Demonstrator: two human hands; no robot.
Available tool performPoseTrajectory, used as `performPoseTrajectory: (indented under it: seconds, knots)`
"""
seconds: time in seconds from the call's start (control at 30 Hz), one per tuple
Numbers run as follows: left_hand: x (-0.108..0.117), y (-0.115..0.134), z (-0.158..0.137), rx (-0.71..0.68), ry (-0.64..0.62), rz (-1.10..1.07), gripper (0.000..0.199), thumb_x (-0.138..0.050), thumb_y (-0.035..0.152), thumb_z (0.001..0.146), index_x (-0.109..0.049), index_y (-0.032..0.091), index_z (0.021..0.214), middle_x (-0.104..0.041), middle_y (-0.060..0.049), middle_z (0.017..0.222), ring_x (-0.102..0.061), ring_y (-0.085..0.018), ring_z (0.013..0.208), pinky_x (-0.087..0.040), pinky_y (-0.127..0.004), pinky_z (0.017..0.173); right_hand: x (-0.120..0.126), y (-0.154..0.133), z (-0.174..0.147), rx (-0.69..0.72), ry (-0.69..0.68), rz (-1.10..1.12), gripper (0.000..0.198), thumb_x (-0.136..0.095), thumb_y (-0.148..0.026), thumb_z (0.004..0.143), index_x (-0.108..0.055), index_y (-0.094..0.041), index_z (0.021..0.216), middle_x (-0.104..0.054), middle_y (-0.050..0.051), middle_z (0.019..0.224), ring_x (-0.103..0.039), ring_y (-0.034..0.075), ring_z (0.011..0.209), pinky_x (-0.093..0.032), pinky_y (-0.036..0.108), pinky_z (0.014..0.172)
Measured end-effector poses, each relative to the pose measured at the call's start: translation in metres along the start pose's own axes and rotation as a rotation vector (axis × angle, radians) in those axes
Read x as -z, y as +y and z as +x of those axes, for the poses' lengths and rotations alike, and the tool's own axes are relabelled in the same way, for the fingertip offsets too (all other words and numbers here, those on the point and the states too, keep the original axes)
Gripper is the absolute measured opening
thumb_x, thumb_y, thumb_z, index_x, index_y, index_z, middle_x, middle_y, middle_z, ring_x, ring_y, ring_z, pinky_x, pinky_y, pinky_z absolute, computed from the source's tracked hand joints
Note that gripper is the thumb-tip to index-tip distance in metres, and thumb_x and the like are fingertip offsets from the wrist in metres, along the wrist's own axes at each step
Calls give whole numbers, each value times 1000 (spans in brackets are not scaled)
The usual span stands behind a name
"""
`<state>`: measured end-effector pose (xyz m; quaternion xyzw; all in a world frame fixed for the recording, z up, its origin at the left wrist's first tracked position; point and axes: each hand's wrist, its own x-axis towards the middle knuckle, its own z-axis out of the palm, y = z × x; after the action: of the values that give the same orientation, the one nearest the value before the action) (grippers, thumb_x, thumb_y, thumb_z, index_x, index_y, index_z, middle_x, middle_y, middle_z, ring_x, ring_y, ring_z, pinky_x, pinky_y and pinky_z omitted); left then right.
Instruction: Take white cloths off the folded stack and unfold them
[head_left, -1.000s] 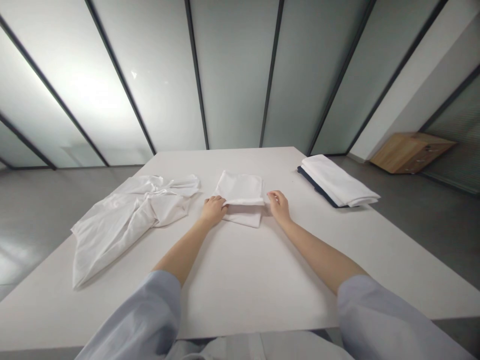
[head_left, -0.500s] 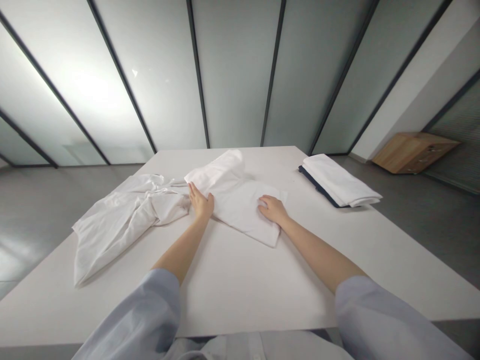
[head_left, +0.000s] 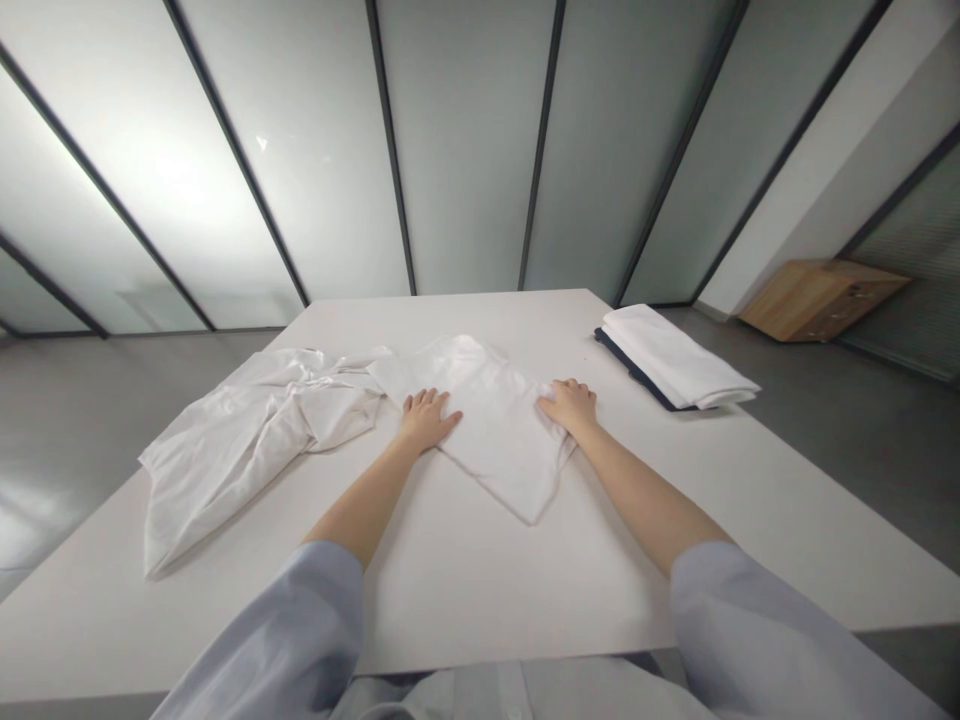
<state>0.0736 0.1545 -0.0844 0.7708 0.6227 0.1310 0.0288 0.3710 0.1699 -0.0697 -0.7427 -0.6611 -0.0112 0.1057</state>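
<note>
White folded cloth point(head_left: 491, 420) lies mid-worktop point(head_left: 465, 560) under both flat, open hands, left hand point(head_left: 427, 418) on its near-left edge, right hand point(head_left: 571, 405) on its right corner; pressing outward evenly would likely smooth creases without dragging it askew.

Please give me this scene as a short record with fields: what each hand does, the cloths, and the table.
left hand: left hand flat, palm down, on the white cloth
right hand: right hand on that cloth's right edge
cloth state: spread flat, one corner toward the person
left of it: crumpled white garment
far right: folded stack, white over dark
surface: white table
</note>
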Motion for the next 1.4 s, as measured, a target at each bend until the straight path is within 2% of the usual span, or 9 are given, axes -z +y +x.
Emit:
performPoseTrajectory:
  seconds: [0.4, 0.57, 0.7, 0.77, 0.87, 0.97, 1.13, 1.27, 1.4]
  knots:
    - [1, 4, -1, -11, 52, -17, 64, -49, 52, 88, -41, 18, 143, -40, -18, 151, -35, -34, 139, -26, -54, 112, 3, -6, -2, 232, 354, 299, 34, -42, -25, 91, -73, -21, 104, -63, 11, 124, -44, 29, 124, -30, 45, 106]
    - [6, 14, -3, -161, 170, -88, 81, -58, 31, 83, -19, 20, 153, -23, -15, 159, -35, -29, 139, -36, -44, 109, 7, -49, -38, 532, -37, 597, 32, -42, -29, 91, -68, -21, 108, -70, 7, 111, -62, 22, 103, -46, 33, 89]
    - [11, 18, -4, -338, 156, -28, 68, -56, 10, 76, -47, 29, 141, -18, -4, 162, -21, -29, 146, -31, -45, 114, 7, -74, -62, 756, -417, 789, 22, -54, -36, 84, -70, -20, 89, -74, 4, 89, -66, 21, 84, -49, 32, 80]
    - [12, 16, -4, -413, 109, 9, 51, -57, 9, 75, -65, 26, 122, -27, -4, 159, -17, -31, 147, -28, -47, 116, 7, -74, -59, 721, -476, 959, 26, -51, -38, 86, -69, -20, 84, -74, 5, 86, -67, 21, 83, -51, 33, 80]
    - [10, 13, -1, -453, 76, 7, 33, -58, 14, 78, -71, 20, 108, -43, -10, 149, -20, -30, 146, -28, -46, 117, 7, -58, -37, 516, -273, 1089, 32, -42, -37, 90, -69, -19, 92, -73, 7, 99, -66, 21, 97, -50, 35, 88]
    - [6, 10, 2, -425, 107, -61, 29, -57, 19, 82, -69, 19, 108, -52, -11, 139, -27, -27, 143, -32, -45, 116, 1, -36, -15, 415, -107, 903, 37, -39, -33, 91, -67, -19, 111, -68, 8, 121, -59, 21, 117, -43, 37, 101]
    - [10, 8, 4, -382, 220, -171, 26, -54, 19, 83, -67, 21, 106, -60, -9, 125, -35, -25, 138, -37, -45, 113, -12, -25, -5, 485, -280, 455, 45, -31, -38, 99, -57, -24, 133, -52, 5, 144, -39, 21, 139, -24, 41, 116]
    - [22, -7, 4, -205, 422, -252, 21, -53, 23, 83, -66, 23, 100, -64, -9, 109, -43, -26, 132, -39, -45, 110, -14, -19, -1, 403, -320, 327, 54, -18, -45, 101, -47, -27, 143, -39, 4, 153, -29, 23, 144, -21, 46, 116]
    - [25, -35, 10, 102, 671, -425, 18, -55, 30, 78, -65, 20, 89, -64, -10, 106, -52, -29, 121, -42, -45, 103, -10, 3, 10, 127, -186, 213, 61, -23, -56, 97, -46, -22, 143, -43, 12, 150, -31, 35, 141, -18, 61, 112]
